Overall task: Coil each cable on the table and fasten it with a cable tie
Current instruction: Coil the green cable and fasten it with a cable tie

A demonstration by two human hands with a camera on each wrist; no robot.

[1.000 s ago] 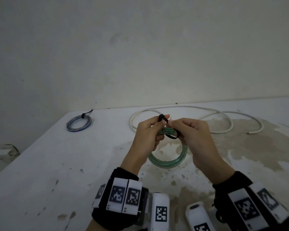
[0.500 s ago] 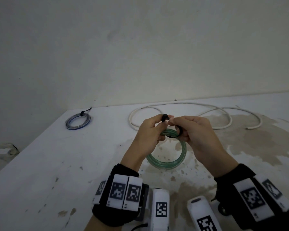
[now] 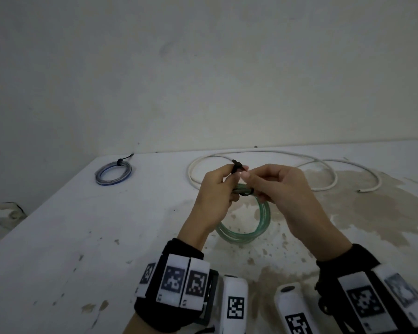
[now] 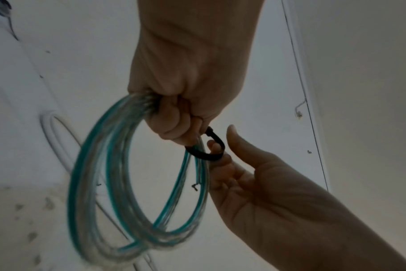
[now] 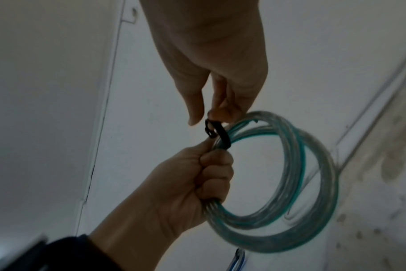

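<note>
A coil of clear green-striped cable hangs above the white table, and my left hand grips its top in a fist. A black cable tie is looped loosely round the coil beside that fist. My right hand pinches the tie, fingertips against the left thumb. In the left wrist view the tie circles the strands with a right finger hooked in its loop. In the right wrist view the right hand pinches the tie just above the left fist.
A blue coil bound with a black tie lies at the far left corner. A long loose white cable sprawls along the back edge near the wall. Brown stains mark the table's right side.
The tie's loop round the green coil looks smaller than a second ago. Both hands stay together over the coil and have barely shifted.
</note>
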